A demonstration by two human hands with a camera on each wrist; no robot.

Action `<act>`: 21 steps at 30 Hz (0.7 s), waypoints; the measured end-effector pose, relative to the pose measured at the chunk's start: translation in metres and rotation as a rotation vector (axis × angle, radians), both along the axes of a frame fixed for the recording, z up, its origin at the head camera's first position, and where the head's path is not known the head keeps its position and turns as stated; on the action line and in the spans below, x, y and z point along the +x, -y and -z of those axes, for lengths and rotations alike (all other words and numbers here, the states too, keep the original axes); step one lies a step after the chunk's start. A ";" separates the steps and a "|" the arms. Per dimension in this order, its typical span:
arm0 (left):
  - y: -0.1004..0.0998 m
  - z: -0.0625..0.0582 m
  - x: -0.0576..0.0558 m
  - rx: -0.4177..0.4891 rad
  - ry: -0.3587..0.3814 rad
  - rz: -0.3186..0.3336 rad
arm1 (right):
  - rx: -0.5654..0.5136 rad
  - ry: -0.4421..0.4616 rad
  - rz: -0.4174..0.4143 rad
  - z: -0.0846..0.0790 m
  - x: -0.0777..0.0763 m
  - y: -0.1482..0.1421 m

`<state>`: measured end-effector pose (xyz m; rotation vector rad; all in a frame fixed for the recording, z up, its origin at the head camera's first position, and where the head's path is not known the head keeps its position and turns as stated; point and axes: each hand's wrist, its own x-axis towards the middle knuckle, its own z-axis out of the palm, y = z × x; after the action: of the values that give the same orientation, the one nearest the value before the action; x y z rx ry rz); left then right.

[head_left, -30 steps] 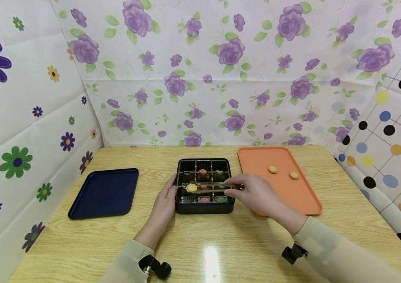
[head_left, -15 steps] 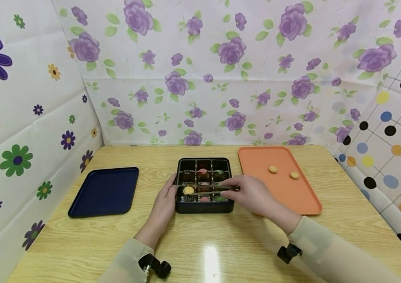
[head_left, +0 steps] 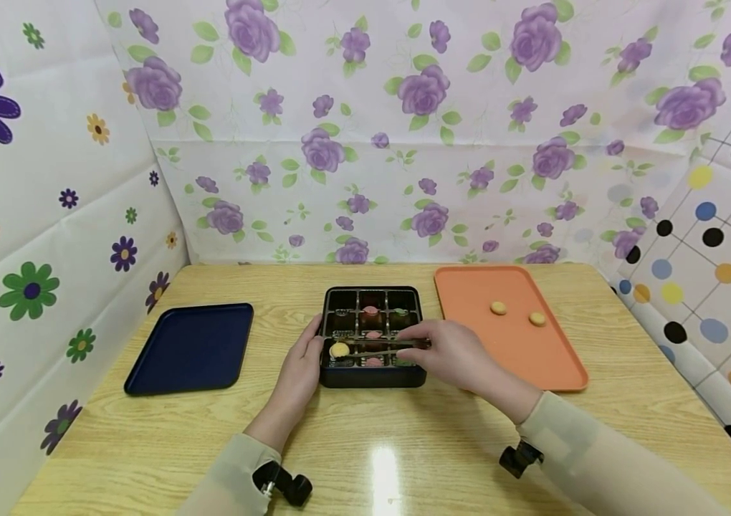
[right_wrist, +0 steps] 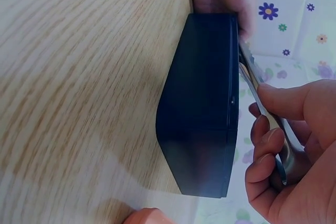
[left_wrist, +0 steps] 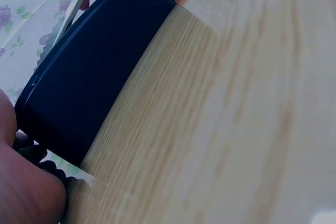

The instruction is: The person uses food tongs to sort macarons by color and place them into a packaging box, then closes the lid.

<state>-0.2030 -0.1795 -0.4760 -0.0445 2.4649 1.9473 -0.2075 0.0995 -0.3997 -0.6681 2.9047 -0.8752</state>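
Note:
A black divided box (head_left: 373,378) stands on the table, with pink and green pieces in several compartments. My left hand (head_left: 301,369) rests against the box's left side. In my right hand (head_left: 452,352) I grip metal tongs (right_wrist: 287,156) between thumb and fingers, over the box's right side. The tongs' tips reach left across the box and pinch a small round yellow cookie (head_left: 339,350). That cookie is at the left compartment of the front row; whether it touches the bottom cannot be told. In the left wrist view the box's wall (left_wrist: 100,72) hides its inside.
An orange tray (head_left: 501,358) lies right of the box, partly behind my right hand, and bears two yellow cookies (head_left: 498,308). At the left lies a dark blue tray (head_left: 194,347). Floral cloth (head_left: 352,179) hangs behind and beside the wooden table (head_left: 333,444).
My right hand has moved slightly left and toward me, carrying the tongs and cookie to the front-left compartment. My left hand has stayed at the box's side.

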 end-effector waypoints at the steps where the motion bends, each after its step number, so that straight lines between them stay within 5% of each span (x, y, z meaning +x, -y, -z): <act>1: 0.000 0.000 0.000 0.000 0.001 -0.001 | -0.001 0.000 0.001 0.000 0.000 0.000; 21: 0.000 0.000 0.000 -0.001 -0.007 -0.006 | -0.004 0.015 0.017 0.001 -0.002 0.003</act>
<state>-0.2028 -0.1797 -0.4760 -0.0458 2.4732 1.9515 -0.2093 0.0965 -0.4004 -0.6351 2.9002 -0.8838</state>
